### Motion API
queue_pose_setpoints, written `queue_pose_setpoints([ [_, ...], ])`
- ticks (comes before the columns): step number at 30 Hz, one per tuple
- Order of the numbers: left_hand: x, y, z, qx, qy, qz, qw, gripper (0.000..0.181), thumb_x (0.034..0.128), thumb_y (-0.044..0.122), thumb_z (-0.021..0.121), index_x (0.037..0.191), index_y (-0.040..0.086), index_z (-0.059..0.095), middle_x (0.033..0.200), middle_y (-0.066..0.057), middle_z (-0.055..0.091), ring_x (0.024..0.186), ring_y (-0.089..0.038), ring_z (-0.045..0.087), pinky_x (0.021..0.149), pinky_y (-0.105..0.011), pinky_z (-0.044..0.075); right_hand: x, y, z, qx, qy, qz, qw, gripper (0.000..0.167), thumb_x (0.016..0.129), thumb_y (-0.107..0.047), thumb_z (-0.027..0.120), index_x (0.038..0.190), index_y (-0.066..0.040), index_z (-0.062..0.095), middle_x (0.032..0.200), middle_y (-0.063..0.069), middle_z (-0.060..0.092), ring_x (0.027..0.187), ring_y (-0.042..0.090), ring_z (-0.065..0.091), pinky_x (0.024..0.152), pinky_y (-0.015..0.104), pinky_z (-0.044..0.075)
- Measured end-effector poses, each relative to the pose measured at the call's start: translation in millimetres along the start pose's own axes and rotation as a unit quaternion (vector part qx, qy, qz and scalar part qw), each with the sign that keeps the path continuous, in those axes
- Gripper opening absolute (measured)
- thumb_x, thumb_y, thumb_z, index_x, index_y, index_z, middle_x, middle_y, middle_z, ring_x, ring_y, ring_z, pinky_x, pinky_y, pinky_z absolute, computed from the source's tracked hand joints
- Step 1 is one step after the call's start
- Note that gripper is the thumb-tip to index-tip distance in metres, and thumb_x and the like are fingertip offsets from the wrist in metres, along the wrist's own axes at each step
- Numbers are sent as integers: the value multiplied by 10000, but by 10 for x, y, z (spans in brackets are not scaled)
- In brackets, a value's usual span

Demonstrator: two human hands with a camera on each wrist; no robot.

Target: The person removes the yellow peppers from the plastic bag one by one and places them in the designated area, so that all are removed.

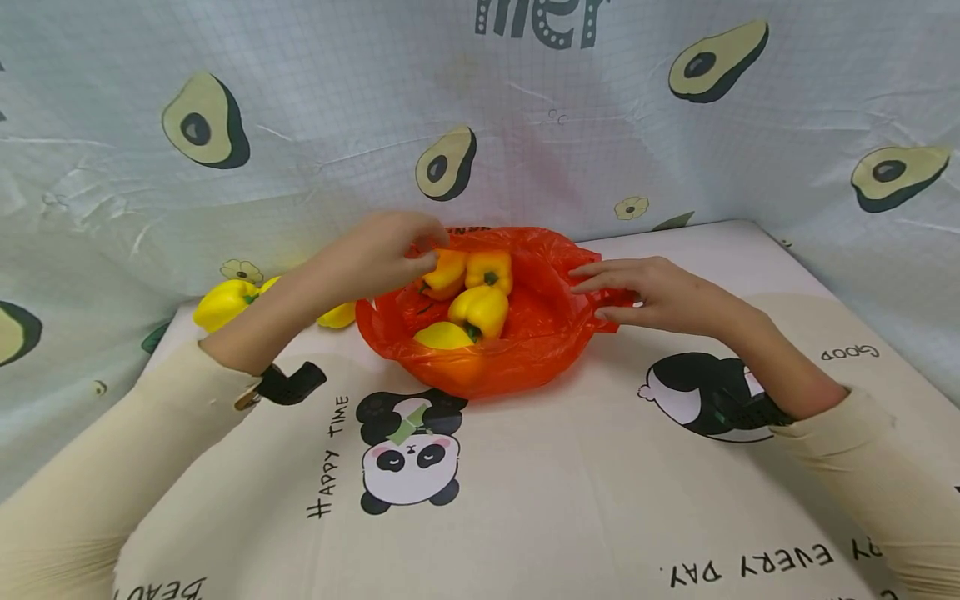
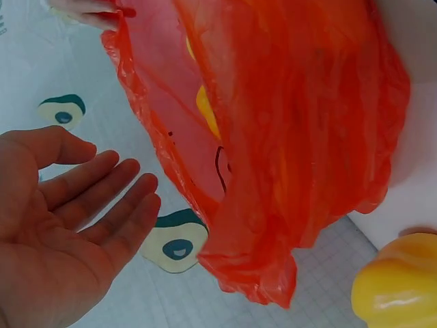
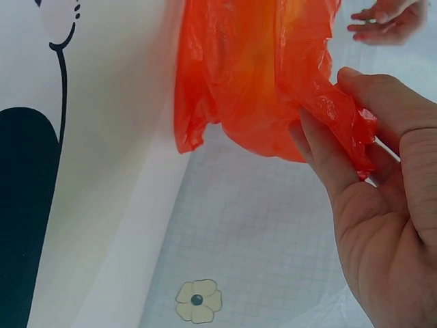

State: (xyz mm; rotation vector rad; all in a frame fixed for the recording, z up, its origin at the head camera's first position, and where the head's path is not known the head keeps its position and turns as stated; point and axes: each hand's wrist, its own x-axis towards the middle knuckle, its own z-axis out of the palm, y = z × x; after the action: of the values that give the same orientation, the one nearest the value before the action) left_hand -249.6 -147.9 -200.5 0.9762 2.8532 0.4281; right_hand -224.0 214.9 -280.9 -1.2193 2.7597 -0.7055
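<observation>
A red plastic bag [image 1: 480, 375] lies on the table with its mouth spread. Several yellow bell peppers [image 1: 480, 310] are inside it, some more orange in tone. My left hand [image 1: 390, 246] hovers above the bag's left rim, its fingers loosely bent with nothing in them. The left wrist view shows that palm [image 2: 61, 239] apart from the plastic. At the bag's right end, my right hand [image 1: 652, 292] holds the gathered edge between thumb and fingers; the right wrist view shows the bunched plastic [image 3: 348, 126] there.
Outside the bag, on the left, more yellow peppers [image 1: 225, 305] lie partly behind my left forearm. A pale cloth printed with pandas [image 1: 411, 467] covers the table. An avocado-print sheet [image 1: 337, 100] hangs close behind the bag.
</observation>
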Motion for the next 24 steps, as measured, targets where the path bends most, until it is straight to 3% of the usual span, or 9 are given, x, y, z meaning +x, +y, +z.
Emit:
queue_pose_setpoints([
  [10, 436, 39, 2, 115, -822, -137, 9965, 324, 1009, 156, 536, 1271, -3, 641, 1151, -144, 675, 1009, -289, 593, 941, -400, 526, 51, -57, -26, 84, 17, 71, 9999, 420, 937, -121, 739, 1349, -104, 659, 1449, 32, 584, 967, 112, 650, 776, 244, 572],
  [17, 735, 154, 10, 136, -1268, -111, 9918, 302, 1032, 174, 513, 1184, -14, 694, 1097, -152, 688, 959, -266, 599, 905, -360, 526, 53, -57, -38, 31, 85, 89, 9999, 430, 936, -127, 741, 1357, -121, 658, 1445, 18, 589, 1043, 142, 643, 784, 249, 572],
  [24, 875, 282, 18, -143, -1555, 45, 9877, 302, 1022, 160, 500, 1147, -15, 712, 1061, -133, 686, 967, -265, 596, 862, -325, 517, 56, -53, -48, 37, 119, 20, 9999, 438, 931, -135, 747, 1359, -128, 657, 1447, 21, 589, 1218, 223, 609, 863, 314, 583],
])
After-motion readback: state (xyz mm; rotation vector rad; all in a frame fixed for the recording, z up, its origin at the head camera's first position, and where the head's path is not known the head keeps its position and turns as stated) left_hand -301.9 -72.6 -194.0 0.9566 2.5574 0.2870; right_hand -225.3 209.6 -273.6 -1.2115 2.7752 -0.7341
